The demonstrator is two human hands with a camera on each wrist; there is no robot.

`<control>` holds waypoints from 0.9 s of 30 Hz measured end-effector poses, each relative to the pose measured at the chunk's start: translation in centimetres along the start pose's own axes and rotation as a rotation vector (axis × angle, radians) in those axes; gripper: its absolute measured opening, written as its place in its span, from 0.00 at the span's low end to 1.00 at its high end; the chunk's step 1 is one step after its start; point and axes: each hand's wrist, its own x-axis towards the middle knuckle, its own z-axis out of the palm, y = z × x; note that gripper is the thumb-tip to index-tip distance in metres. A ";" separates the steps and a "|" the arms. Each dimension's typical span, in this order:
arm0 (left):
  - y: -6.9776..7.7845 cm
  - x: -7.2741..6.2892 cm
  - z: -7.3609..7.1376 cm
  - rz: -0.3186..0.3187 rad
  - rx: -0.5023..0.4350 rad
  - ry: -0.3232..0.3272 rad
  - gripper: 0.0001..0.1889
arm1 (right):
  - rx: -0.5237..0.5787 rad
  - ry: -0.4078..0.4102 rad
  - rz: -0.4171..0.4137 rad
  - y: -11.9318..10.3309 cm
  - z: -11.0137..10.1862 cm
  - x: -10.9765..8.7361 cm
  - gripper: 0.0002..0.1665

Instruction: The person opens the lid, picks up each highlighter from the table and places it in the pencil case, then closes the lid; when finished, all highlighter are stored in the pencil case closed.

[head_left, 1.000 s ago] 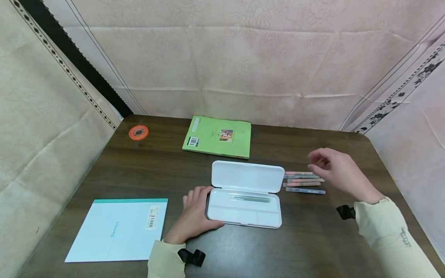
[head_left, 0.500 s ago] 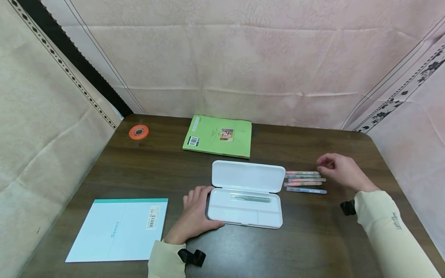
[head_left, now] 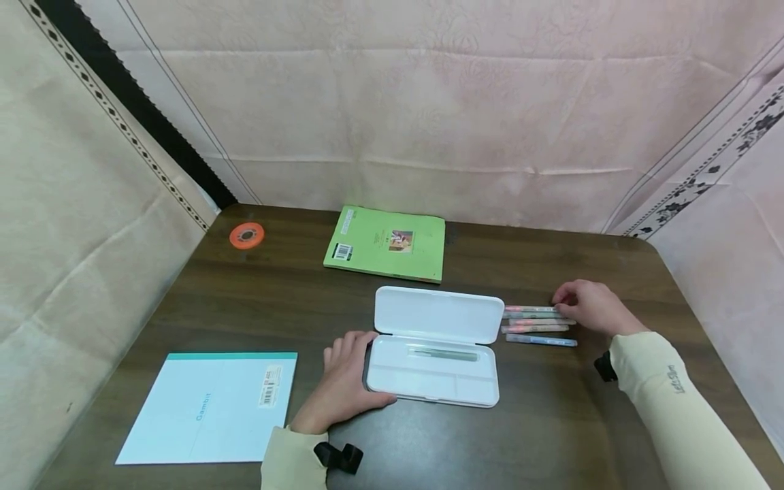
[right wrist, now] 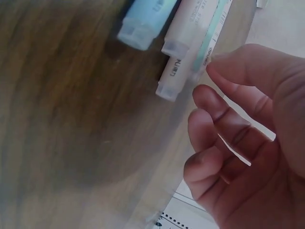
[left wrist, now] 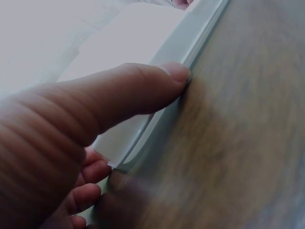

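In the head view my left hand (head_left: pixel 345 378) holds the left end of an open white pencil case (head_left: pixel 437 320). Its thumb lies along the front edge, also seen in the left wrist view, with the other fingers round the left side. A slim grey-green stick (head_left: pixel 444 354) lies in the case's back compartment. My right hand (head_left: pixel 591 306) is at the right ends of several pastel markers (head_left: pixel 535 328) lying side by side. Its thumb and forefinger pinch the end of a far marker (right wrist: pixel 209 50). Nearest me in that row is a blue marker (head_left: pixel 542 340).
A green book (head_left: pixel 384 248) lies behind the case. The pale blue notebook (head_left: pixel 208 408) is at the left front, and an orange disc-shaped roll (head_left: pixel 247 235) sits at the back left. Patterned cloth (head_left: pixel 392 116) hangs around the brown table (head_left: pixel 441 449).
My right hand first drew back to the right, then came down and in onto the far markers' ends. My left hand and the pencil case have stayed in place.
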 end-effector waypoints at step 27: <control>0.0 0.0 0.0 0.004 0.011 0.005 0.51 | -0.046 -0.099 -0.044 -0.3 -0.5 1.8 0.04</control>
